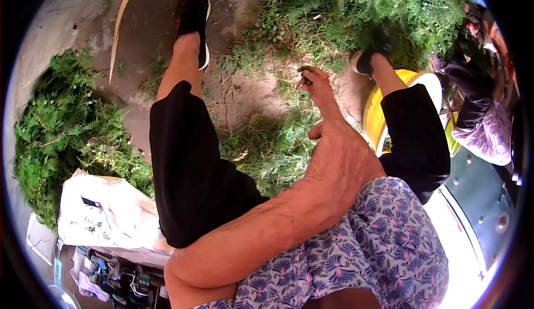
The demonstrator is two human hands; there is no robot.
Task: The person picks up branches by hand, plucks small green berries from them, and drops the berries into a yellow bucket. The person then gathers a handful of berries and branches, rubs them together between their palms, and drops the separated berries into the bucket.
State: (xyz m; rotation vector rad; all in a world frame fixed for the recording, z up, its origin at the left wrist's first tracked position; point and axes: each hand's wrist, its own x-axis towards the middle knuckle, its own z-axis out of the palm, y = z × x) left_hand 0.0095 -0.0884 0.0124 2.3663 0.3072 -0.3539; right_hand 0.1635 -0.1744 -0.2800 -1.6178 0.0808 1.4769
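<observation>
My right hand [318, 84] reaches forward over the bare ground, its fingers bent together. A small dark greenish bit [305, 70] shows at its fingertips, too small to name; it may be a piece of the greenery. Across my right wrist and forearm lies my left hand [350, 150], its back toward me and its thumb pointing out to the left. The other fingers of that hand are hidden. Below both hands, loose feathery green cuttings [272, 150] are strewn on the ground between my legs.
A large heap of green sprigs [356, 9] lies ahead, and another pile [61, 125] at left. A white sack [111, 212] sits near my left leg. Beside my right leg stands a yellow tub [375, 114]. Another person's patterned sleeve [489, 134] shows at far right.
</observation>
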